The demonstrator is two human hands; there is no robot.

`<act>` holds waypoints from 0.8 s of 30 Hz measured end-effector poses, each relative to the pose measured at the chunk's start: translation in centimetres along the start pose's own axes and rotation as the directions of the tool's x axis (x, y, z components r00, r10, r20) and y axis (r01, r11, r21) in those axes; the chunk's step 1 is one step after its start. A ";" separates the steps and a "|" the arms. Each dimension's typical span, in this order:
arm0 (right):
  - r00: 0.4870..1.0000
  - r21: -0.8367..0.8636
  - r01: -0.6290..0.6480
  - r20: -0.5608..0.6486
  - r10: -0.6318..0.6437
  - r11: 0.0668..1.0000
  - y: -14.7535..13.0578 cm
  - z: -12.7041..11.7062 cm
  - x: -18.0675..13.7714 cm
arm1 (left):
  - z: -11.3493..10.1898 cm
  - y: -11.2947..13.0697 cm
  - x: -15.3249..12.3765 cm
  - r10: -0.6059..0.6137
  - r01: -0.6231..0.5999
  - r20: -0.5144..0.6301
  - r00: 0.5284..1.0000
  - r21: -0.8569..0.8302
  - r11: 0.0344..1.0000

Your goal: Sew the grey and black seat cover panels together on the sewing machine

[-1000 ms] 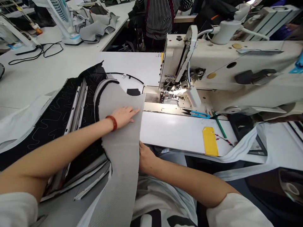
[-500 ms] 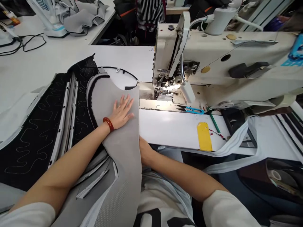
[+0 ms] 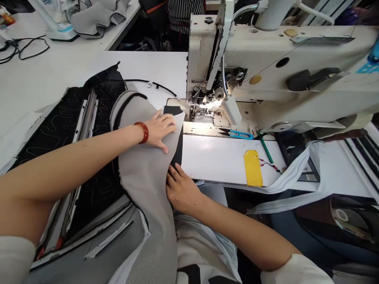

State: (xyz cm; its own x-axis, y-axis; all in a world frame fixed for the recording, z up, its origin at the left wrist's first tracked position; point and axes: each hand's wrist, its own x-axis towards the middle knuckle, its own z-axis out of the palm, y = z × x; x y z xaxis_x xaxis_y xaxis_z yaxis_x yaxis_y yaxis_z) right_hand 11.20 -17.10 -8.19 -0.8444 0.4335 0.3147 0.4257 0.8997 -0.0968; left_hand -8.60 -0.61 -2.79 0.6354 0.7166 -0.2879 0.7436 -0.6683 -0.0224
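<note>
A light grey fabric panel [image 3: 145,165] lies over the table's left part and hangs down toward my lap. My left hand [image 3: 160,128], with a red bangle at the wrist, rests on its upper part, fingers slightly bent and apart, thumb spread. My right hand [image 3: 183,189] is closed at the panel's right edge; some of its fingertips are hidden by the cloth. A black piece [image 3: 178,152] shows from under that edge. To the right stands a sewing machine [image 3: 213,59], its lit needle area [image 3: 207,112] just beyond the panel's upper corner.
Black quilted material [image 3: 44,134] with pale strips lies left. Blue thread snips [image 3: 241,135], a green pen-like stick [image 3: 266,152] and a yellow tag [image 3: 253,167] lie right of my hands. A white band [image 3: 293,175] trails off the table edge. A striped garment shows behind.
My left hand has turned and moved slightly right and up with the panel's upper corner, nearer the machine. My right hand has come out from under the edge, and the black piece shows more.
</note>
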 end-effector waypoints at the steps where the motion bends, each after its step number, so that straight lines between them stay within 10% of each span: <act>1: 1.000 -0.002 -0.002 -0.007 0.002 1.000 -0.2 -0.2 -0.5 | 0.1 -0.6 0.9 0.051 -0.051 -0.028 0.998 -0.018 0.999; 10: 0.992 0.038 0.125 -0.001 -0.125 0.992 4.8 -0.2 0.0 | 2.8 0.9 1.5 -0.113 0.055 -0.294 0.949 -0.201 0.978; 24: 0.996 0.004 -0.086 0.013 0.086 0.996 4.8 0.3 0.3 | 0.9 4.7 2.1 -0.120 0.124 -0.164 0.979 0.016 0.992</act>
State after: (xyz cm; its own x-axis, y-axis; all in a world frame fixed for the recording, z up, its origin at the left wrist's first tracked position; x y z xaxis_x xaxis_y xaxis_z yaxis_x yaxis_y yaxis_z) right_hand 12.90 -12.68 -8.84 -0.8091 0.5097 0.2927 0.4954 0.8593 -0.1269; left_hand -3.99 -2.42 -4.39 0.5673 0.8143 -0.1224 0.8131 -0.5775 -0.0733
